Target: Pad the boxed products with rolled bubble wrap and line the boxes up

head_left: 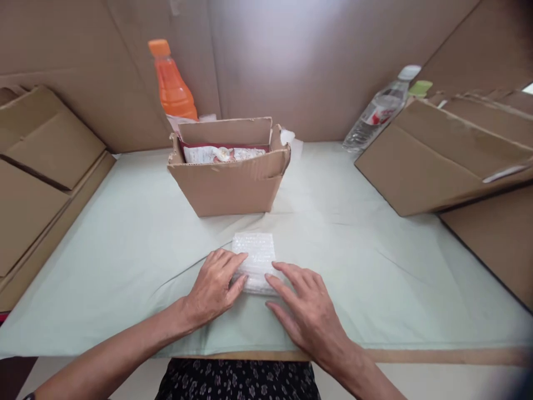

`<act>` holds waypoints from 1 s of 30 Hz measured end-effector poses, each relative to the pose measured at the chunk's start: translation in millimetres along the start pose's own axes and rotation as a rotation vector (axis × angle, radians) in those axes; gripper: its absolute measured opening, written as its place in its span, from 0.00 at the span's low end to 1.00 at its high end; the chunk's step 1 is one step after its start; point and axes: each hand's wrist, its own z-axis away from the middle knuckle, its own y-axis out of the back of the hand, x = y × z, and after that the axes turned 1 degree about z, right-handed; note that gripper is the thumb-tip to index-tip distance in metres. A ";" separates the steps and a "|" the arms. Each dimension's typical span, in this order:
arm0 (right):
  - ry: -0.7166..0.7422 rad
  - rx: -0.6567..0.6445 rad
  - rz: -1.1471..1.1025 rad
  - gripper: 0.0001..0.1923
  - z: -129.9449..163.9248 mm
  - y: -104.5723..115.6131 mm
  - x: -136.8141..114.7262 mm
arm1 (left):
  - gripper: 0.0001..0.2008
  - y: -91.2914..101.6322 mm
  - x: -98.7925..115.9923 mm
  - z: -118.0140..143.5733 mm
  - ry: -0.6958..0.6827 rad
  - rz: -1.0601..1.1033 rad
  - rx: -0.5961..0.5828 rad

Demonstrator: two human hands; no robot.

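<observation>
Fingers of left hand [214, 289] and right hand [306, 311] laid flat, gripping nothing, on bubble-wrap packet [256, 261] | packet judged wrapped, not yet boxed | open carton [229, 186] at 12 o'clock on bench [125, 250]

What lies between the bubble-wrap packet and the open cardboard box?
Nothing: between the bubble-wrap packet and the open cardboard box only bare green cloth shows in the head view.

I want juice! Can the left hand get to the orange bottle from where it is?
Probably not easily. The left hand rests on the bubble-wrap packet, and the open cardboard box stands right between it and the orange bottle.
</observation>
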 end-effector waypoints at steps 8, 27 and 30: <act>0.066 -0.004 -0.039 0.15 -31.8 -17.5 7.8 | 0.24 31.1 -10.7 14.3 0.486 0.474 -0.059; -0.158 -0.171 -0.403 0.25 -20.1 -1.4 -6.9 | 0.28 34.6 19.4 25.9 0.329 0.805 -0.149; -0.145 -0.217 -0.550 0.12 -22.5 -0.1 -2.1 | 0.27 52.6 21.5 12.7 0.098 0.558 -0.091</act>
